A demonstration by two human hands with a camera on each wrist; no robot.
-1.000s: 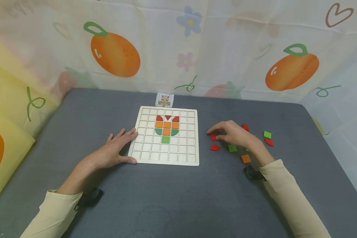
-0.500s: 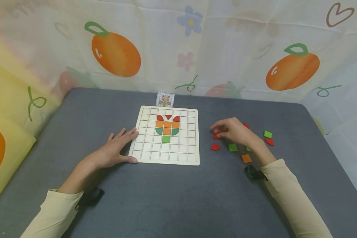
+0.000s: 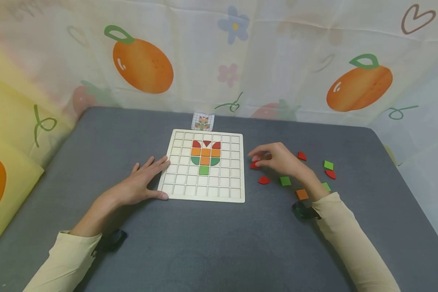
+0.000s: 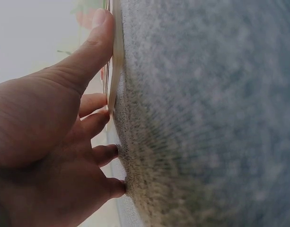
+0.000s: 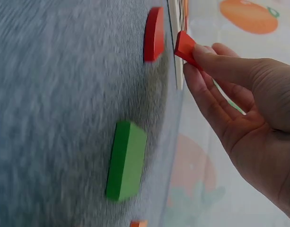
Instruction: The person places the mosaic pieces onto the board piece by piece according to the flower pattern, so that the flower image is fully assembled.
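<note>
My left hand (image 3: 140, 184) rests spread at the left edge of a pale wooden grid board (image 3: 222, 190), thumb at its near corner and fingertips along its side. Orange, red and green tiles sit in the board's cells as a tulip shape. Just right of the board, my right hand (image 3: 277, 159) pinches a red tile (image 5: 186, 47) between thumb and fingers, lifted off the table in the right wrist view. Below that hand lie a red quarter-round tile (image 3: 264, 180) and a green square tile (image 3: 285, 181).
A small printed card (image 3: 202, 121) with a tulip pattern lies behind the board. Farther right are an orange tile (image 3: 302, 194), a red tile (image 3: 301, 156), a green tile (image 3: 328, 165) and another red tile (image 3: 330, 174). A patterned curtain (image 3: 270, 52) hangs behind the grey table (image 3: 219, 247).
My right hand first drew slightly right with the red tile, then moved left toward the board, carrying it. A green tile near the right wrist came into fuller view. My left hand stayed put.
</note>
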